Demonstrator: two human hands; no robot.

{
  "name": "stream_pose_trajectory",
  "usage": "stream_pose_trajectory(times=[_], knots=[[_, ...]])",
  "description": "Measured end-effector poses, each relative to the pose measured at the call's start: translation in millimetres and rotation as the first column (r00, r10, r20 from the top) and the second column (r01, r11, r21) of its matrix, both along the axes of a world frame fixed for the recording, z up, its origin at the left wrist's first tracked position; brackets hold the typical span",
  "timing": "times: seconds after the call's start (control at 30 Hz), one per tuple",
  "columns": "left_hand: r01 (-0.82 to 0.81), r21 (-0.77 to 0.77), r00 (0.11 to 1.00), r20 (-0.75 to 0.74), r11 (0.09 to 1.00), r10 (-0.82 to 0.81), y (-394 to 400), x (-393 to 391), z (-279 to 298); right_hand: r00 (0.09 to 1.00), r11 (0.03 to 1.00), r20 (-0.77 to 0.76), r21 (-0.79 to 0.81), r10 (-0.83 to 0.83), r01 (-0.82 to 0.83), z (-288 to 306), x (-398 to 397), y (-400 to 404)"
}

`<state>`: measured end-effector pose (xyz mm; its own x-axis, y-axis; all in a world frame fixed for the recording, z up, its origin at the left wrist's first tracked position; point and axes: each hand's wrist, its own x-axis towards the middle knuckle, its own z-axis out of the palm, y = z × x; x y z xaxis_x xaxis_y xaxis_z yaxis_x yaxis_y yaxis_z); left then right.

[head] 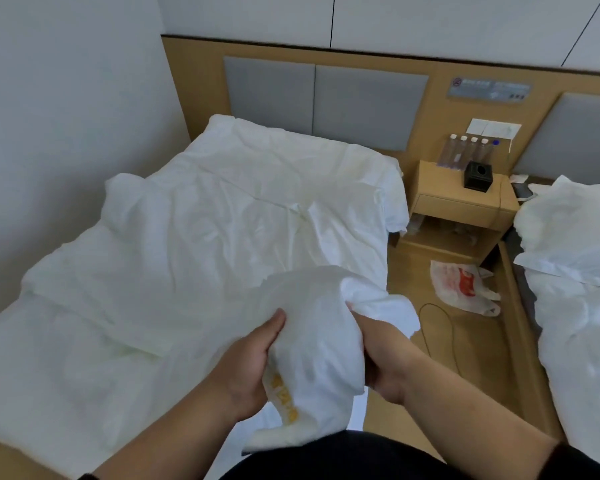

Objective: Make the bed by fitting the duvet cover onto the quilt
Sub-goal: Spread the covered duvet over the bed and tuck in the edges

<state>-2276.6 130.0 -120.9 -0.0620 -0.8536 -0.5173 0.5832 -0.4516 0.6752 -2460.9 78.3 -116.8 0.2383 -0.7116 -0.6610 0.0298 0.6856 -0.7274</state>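
Note:
A white quilt (201, 233) lies spread and wrinkled over the bed, reaching the headboard. At the bed's near right corner a bunched corner of white fabric (319, 341) with yellow print is lifted off the bed. My left hand (246, 365) grips that bunch from the left, thumb on top. From the right, my right hand (385, 362) holds the same bunch, with a fold of white duvet cover (381, 306) draped over its fingers, which are partly hidden. I cannot tell quilt from cover inside the bunch.
A wooden nightstand (458, 202) with several water bottles (468, 152) and a black tissue box (478, 176) stands right of the bed. A plastic bag (461, 285) and a dark cable (444, 327) lie on the wooden floor. A second bed (575, 271) is at the right.

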Motion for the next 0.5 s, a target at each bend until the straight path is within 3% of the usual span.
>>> stream_pose_trajectory(times=[0.07, 0.2, 0.33, 0.5], knots=[[-0.031, 0.039, 0.999, -0.016, 0.999, 0.031, 2, -1, -8, 0.999, 0.999, -0.004, -0.018, -0.037, 0.037, -6, -4, 6], [-0.155, 0.155, 0.962, -0.201, 0.976, 0.184, -2, -5, -15, 0.992, 0.992, 0.010, -0.039, -0.123, 0.123, 1, -2, 14], [-0.304, 0.125, 0.942, -0.109, 0.945, 0.317, -4, 4, -31, 0.960, 0.954, 0.061, -0.110, -0.273, 0.278, 7, -3, 15], [-0.133, 0.016, 0.990, -0.045, 0.991, 0.134, 9, 11, -39, 0.936, 0.917, 0.097, -0.188, -0.338, 0.350, 34, -12, -1]])
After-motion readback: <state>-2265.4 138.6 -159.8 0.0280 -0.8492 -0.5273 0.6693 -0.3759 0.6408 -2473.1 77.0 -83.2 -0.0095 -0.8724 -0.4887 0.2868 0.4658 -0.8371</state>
